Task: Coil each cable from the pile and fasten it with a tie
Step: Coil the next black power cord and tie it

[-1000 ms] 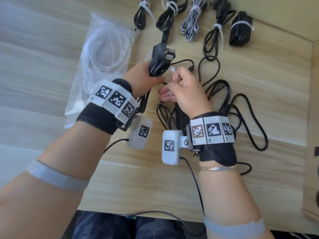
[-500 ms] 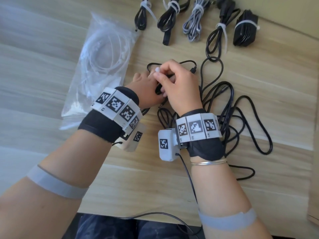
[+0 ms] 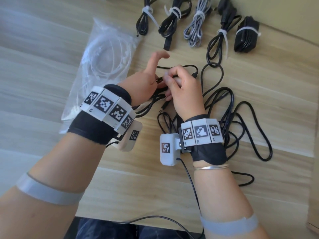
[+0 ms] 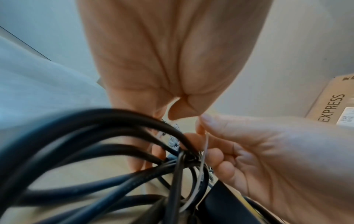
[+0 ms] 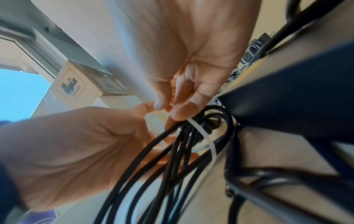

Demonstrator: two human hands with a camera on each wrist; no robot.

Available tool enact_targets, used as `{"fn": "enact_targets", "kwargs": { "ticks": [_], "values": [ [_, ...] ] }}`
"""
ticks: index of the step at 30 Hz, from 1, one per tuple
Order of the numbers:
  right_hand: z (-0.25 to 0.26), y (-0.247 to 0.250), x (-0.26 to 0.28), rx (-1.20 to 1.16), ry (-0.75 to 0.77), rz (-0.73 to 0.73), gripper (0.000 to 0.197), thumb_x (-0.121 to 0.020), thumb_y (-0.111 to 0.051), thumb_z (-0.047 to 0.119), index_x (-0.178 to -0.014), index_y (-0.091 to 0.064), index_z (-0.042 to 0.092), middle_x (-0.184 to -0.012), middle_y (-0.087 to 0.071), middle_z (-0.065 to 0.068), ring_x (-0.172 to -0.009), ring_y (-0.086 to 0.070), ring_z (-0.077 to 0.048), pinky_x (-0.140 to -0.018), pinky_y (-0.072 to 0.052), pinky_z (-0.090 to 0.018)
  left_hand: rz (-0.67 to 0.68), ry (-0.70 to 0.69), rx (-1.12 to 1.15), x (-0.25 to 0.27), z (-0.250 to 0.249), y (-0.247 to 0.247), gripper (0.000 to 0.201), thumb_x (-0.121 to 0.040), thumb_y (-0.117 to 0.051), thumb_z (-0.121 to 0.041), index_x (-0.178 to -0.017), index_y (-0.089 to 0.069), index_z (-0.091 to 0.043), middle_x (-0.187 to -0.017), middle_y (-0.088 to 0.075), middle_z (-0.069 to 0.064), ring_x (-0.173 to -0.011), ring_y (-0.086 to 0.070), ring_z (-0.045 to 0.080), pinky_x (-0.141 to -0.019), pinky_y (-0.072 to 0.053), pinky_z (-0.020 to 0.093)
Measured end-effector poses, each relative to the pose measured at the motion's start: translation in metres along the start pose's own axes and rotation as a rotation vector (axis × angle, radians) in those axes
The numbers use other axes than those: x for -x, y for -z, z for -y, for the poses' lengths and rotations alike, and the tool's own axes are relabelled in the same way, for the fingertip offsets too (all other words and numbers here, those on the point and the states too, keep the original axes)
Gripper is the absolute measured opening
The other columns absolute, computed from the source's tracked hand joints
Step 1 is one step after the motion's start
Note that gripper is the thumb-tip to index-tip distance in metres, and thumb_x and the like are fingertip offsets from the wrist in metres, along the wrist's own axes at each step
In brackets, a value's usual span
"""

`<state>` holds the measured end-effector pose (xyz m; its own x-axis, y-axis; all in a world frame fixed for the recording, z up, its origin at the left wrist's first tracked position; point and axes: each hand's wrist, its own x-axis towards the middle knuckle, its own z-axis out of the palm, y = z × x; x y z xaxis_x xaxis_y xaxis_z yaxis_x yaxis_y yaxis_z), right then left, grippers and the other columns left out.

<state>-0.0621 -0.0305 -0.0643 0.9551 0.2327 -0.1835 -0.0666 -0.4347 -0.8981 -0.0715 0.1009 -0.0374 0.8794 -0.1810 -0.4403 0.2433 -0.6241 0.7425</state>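
A coil of black cable (image 3: 152, 100) hangs between my two hands above the table (image 3: 172, 187). My left hand (image 3: 146, 81) grips the coil's strands (image 4: 95, 151) with curled fingers, thumb lifted. My right hand (image 3: 184, 90) is against it on the right and pinches a white zip tie (image 5: 208, 141) between thumb and forefinger. The tie (image 4: 205, 151) loops round the gathered strands (image 5: 153, 166). Its far end runs toward the left hand's fingers; whether it is threaded I cannot tell.
Several tied cable bundles (image 3: 170, 19) lie in a row at the back. A clear bag of white ties (image 3: 103, 66) sits at left. Loose black cables (image 3: 250, 121) sprawl at right, around a black adapter (image 5: 287, 98). A cardboard box (image 3: 312, 204) borders the right edge.
Both hands have come down closer to the table with the coil. The right hand brought the tie across onto the strands, and the left thumb has lifted.
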Motion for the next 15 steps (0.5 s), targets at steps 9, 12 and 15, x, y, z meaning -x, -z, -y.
{"fn": "enact_targets", "kwargs": {
  "ticks": [9,12,15],
  "values": [
    [-0.001,0.001,0.002,-0.042,0.015,0.035,0.025,-0.094,-0.05,0.015,-0.074,-0.046,0.029,-0.069,-0.065,0.007,-0.053,-0.054,-0.004,-0.053,-0.049,-0.019,-0.054,0.017,-0.064,-0.011,0.013,0.005,0.016,-0.099,-0.037,-0.02,-0.108,-0.049,-0.016,-0.11,-0.061,0.003,-0.085,-0.049,0.015,-0.057,-0.032,0.004],
    [-0.003,0.002,0.002,-0.05,0.016,0.05,0.026,-0.094,-0.05,0.014,-0.073,-0.047,0.03,-0.072,-0.066,0.005,-0.054,-0.055,-0.005,-0.054,-0.05,-0.02,-0.057,-0.006,-0.04,-0.011,0.014,0.006,0.017,-0.099,-0.036,-0.018,-0.109,-0.048,-0.013,-0.105,-0.062,0.006,-0.079,-0.048,0.016,-0.051,-0.032,0.0],
    [-0.004,0.002,0.001,-0.051,0.011,0.058,0.026,-0.094,-0.05,0.013,-0.073,-0.047,0.029,-0.072,-0.066,0.005,-0.054,-0.056,-0.004,-0.054,-0.05,-0.02,-0.045,-0.012,-0.026,-0.013,0.016,0.006,0.015,-0.099,-0.036,-0.018,-0.106,-0.048,-0.015,-0.095,-0.06,0.004,-0.069,-0.046,0.012,-0.05,-0.033,0.003]
  ]
}}
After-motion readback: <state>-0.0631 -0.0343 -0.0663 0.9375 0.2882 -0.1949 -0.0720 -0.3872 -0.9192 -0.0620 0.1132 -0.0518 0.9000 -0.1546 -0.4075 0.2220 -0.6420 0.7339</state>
